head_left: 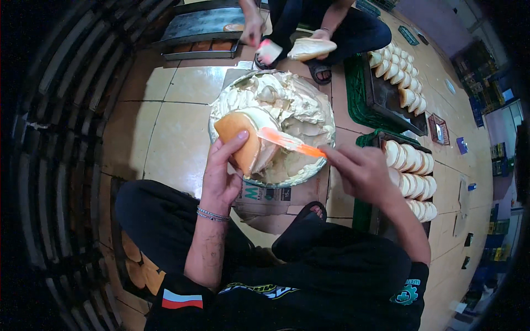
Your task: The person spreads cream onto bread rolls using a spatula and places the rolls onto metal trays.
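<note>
My left hand [225,165] grips a golden-brown bread bun [240,139], tilted open so its cream-coated inner face shows. In my right hand [361,171] is the handle of an orange spatula [301,147]. The spatula's cream-smeared blade lies against the open edge of the bun. Both hands are over a large round basin [327,160] of whipped pale cream [301,91], which is scooped lower on the near and right side. The basin stands on a piece of cardboard [265,207].
Across the basin, a co-worker's hands hold a cream-covered spatula [269,52] and a split bun [311,48]. At right, dark trays [381,96] of filled buns rest on green crates [356,105]. Plain buns [138,270] lie by my left knee. Dark slatted racks [61,132] line the left.
</note>
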{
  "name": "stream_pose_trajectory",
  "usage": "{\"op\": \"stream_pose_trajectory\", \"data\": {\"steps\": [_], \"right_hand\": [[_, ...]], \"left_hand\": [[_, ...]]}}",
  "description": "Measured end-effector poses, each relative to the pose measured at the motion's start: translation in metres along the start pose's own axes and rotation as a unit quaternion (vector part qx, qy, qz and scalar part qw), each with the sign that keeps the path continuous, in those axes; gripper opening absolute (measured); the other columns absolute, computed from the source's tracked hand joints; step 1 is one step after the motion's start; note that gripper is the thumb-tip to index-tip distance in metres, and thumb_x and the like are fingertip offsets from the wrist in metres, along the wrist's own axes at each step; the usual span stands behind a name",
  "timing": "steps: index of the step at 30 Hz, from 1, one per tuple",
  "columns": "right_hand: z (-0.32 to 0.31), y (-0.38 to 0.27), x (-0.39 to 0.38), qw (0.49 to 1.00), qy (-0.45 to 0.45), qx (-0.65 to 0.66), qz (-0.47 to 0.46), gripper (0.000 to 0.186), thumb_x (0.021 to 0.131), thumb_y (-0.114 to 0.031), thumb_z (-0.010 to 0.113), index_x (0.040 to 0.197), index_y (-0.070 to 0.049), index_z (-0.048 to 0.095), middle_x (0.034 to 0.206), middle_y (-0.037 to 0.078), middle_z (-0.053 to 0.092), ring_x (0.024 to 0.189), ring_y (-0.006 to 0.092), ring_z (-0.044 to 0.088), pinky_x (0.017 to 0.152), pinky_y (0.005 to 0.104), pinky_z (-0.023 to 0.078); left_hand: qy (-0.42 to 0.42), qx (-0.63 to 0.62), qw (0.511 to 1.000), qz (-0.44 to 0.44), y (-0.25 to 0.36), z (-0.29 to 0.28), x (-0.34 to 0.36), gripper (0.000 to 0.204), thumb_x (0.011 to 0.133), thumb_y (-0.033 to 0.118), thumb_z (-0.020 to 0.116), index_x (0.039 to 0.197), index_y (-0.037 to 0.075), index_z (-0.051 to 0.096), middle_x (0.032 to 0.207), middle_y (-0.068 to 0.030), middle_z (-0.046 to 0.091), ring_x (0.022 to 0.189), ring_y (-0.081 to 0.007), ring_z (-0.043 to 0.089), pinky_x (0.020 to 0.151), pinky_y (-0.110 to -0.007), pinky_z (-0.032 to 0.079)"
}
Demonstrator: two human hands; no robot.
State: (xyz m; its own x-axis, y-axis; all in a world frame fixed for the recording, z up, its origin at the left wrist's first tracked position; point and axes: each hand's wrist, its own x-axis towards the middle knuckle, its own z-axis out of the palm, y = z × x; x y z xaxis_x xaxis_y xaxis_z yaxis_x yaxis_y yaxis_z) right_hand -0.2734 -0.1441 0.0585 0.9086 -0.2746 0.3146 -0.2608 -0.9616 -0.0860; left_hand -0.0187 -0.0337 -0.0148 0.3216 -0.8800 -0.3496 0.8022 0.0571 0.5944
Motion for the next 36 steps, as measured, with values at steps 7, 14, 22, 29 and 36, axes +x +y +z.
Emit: {"op": "stream_pose_trajectory", "data": {"steps": [7,14,22,29,36], "right_hand": [[0.047,-0.029,-0.020,0.997,0.032,0.064,-0.039,0.051,0.074,-0.005,0.063,0.125,-0.006,0.063,0.083,0.007,0.062,0.063,0.0181,0.062,0.052,0.0312,0.049],[0.029,0.002,0.012,0.963,0.094,0.223,0.121,0.022,0.089,-0.001,0.062,0.110,0.001,0.067,0.074,0.012,0.062,0.062,0.0241,0.060,0.055,0.0335,0.046],[0.041,0.026,0.014,0.940,0.076,0.317,0.101,0.019,0.087,0.000,0.064,0.106,0.003,0.067,0.072,0.014,0.057,0.061,0.0263,0.055,0.058,0.0341,0.044],[0.047,0.010,0.002,0.944,0.086,0.309,0.072,0.023,0.085,0.002,0.066,0.107,0.002,0.067,0.071,0.013,0.057,0.060,0.0272,0.055,0.057,0.0348,0.044],[0.060,-0.009,-0.007,0.977,0.078,0.197,-0.002,0.028,0.082,-0.002,0.068,0.109,-0.007,0.069,0.073,0.009,0.061,0.059,0.0242,0.061,0.051,0.0340,0.048]], "left_hand": [[0.036,-0.116,0.992,0.035,-0.007,-0.022,0.020,0.035,0.094,0.017,0.064,0.123,0.000,0.056,0.115,-0.0117,0.065,0.105,-0.0217,0.065,0.092,-0.038,0.056],[0.032,0.036,0.999,-0.003,-0.002,-0.003,0.002,0.039,0.087,0.014,0.072,0.122,0.004,0.057,0.109,-0.0038,0.064,0.098,-0.0134,0.064,0.083,-0.026,0.054],[-0.083,0.038,0.995,-0.042,-0.003,0.007,0.000,0.037,0.088,0.009,0.070,0.121,-0.001,0.057,0.113,-0.0091,0.066,0.102,-0.0160,0.066,0.090,-0.030,0.054],[-0.054,0.022,0.998,-0.028,-0.002,-0.004,0.005,0.035,0.089,0.010,0.070,0.120,0.000,0.057,0.113,-0.0085,0.066,0.103,-0.0155,0.065,0.090,-0.029,0.054],[-0.010,-0.012,1.000,-0.008,-0.007,-0.009,0.012,0.036,0.089,0.012,0.070,0.120,0.001,0.056,0.110,-0.0066,0.065,0.101,-0.0146,0.065,0.087,-0.028,0.055]]}}
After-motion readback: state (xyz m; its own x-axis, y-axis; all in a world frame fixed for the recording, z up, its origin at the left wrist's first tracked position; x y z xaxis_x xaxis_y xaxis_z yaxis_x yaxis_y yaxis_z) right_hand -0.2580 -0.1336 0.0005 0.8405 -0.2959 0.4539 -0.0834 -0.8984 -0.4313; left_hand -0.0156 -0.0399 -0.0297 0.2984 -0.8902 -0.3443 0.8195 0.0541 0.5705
